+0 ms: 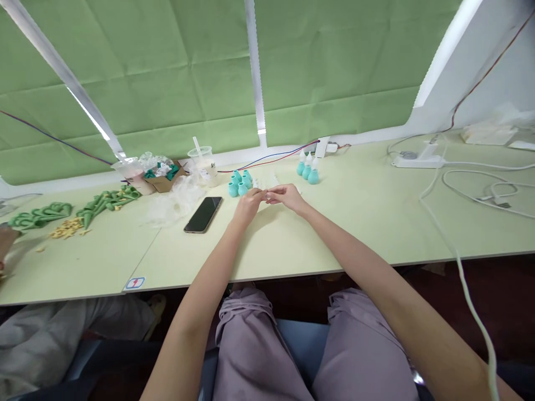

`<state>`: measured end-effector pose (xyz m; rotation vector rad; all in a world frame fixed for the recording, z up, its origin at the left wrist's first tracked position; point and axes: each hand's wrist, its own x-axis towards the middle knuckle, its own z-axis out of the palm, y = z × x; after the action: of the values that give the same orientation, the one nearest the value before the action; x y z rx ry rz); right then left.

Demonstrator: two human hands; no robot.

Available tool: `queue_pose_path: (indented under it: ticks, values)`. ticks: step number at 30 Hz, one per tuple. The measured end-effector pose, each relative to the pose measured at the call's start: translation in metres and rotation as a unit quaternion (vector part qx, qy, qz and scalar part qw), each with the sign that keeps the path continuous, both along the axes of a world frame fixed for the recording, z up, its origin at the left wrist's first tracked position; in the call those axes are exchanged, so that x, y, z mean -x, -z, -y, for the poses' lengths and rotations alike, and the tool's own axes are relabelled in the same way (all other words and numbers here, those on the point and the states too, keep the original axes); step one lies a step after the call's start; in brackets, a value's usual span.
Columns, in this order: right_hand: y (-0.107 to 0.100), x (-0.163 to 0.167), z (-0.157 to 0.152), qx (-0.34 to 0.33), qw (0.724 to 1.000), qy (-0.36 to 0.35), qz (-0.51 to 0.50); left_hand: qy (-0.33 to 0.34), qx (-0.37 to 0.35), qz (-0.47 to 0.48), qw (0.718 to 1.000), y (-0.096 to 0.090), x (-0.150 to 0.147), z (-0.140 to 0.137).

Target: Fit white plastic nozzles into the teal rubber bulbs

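Observation:
Over the table's middle, my left hand (pixel 250 203) and my right hand (pixel 288 197) meet with their fingertips pinched together. Whatever small thing lies between the fingers is too hidden to name. Just beyond my left hand stands a cluster of turquoise rubber bulbs (pixel 233 189) with open necks. Small white pieces (pixel 272 180), blurred at this distance, lie behind my fingers. Farther right, three turquoise bulbs with white pointed nozzles (pixel 313 176) stand upright in a short row.
A black phone (pixel 203 215) lies left of my hands, near crumpled clear plastic (pixel 175 201). Behind are a drink cup (pixel 204 165) and a cardboard box (pixel 168 181). Green pieces (pixel 108 201) lie farther left by another person's hand (pixel 6 242). A power strip (pixel 420 160) and white cables (pixel 457 245) occupy the right.

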<state>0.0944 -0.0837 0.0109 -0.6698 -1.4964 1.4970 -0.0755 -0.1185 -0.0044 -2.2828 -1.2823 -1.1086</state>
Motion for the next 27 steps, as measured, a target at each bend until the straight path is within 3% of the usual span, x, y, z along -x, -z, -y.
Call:
queue_pose_path:
  ticks: [11, 27]
  values:
    - [-0.001, -0.002, 0.0, 0.015, 1.0, -0.021, -0.006, -0.017, -0.029, 0.012, 0.999, 0.001, 0.0, -0.003]
    - [-0.007, -0.008, 0.006, 0.017, 1.0, -0.013, 0.008, -0.033, 0.019, 0.0, 0.999, -0.007, -0.01, 0.006]
